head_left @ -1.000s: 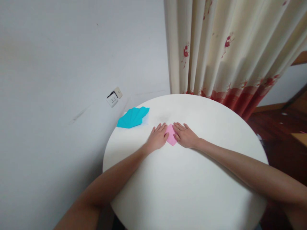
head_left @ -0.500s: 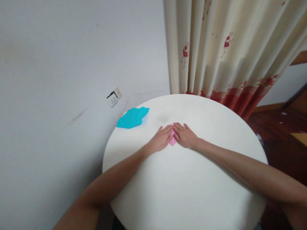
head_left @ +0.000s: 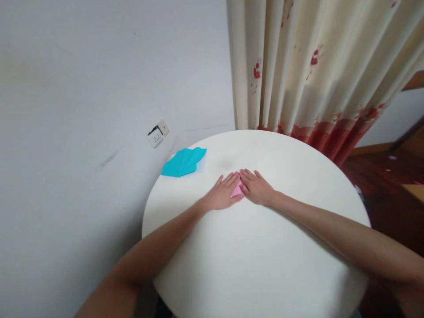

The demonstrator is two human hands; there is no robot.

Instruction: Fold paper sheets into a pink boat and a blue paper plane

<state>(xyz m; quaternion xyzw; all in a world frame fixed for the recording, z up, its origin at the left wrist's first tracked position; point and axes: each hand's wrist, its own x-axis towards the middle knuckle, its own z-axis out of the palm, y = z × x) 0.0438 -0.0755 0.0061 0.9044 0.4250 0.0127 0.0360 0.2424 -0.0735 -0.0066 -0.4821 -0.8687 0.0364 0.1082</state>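
Head camera, looking down: both my hands lie flat on the round white table (head_left: 251, 265), meeting near its middle over a small pink folded paper (head_left: 237, 190). My left hand (head_left: 222, 194) comes in from about 7 o'clock, fingers straight and together, palm down, pressing on the left part of the paper. It grips nothing; it only bears down. My right hand (head_left: 256, 189) comes in from about 4 o'clock, also spread flat and palm down, resting on the paper's right part, with nothing pinched between its fingers.

Only a thin sliver of pink shows in the gap between the two hands, so most of the sheet is hidden under my palms and I cannot tell its full outline. The visible strip runs roughly from 12 o'clock to 6 o'clock, away from me and back, and that seems to be the paper's long axis, with a point toward me. The paper lies directly under both sets of fingers, neither hand clearly nearer than the other; my fingertips almost touch each other at its far end.

At about 10 o'clock from my hands, well apart and near the table's rim, lies a turquoise pleated paper fan (head_left: 184, 162). Beyond it a white wall socket (head_left: 157, 133) sits on the grey wall, and at 1 o'clock hangs a cream curtain with red flowers (head_left: 314, 75).
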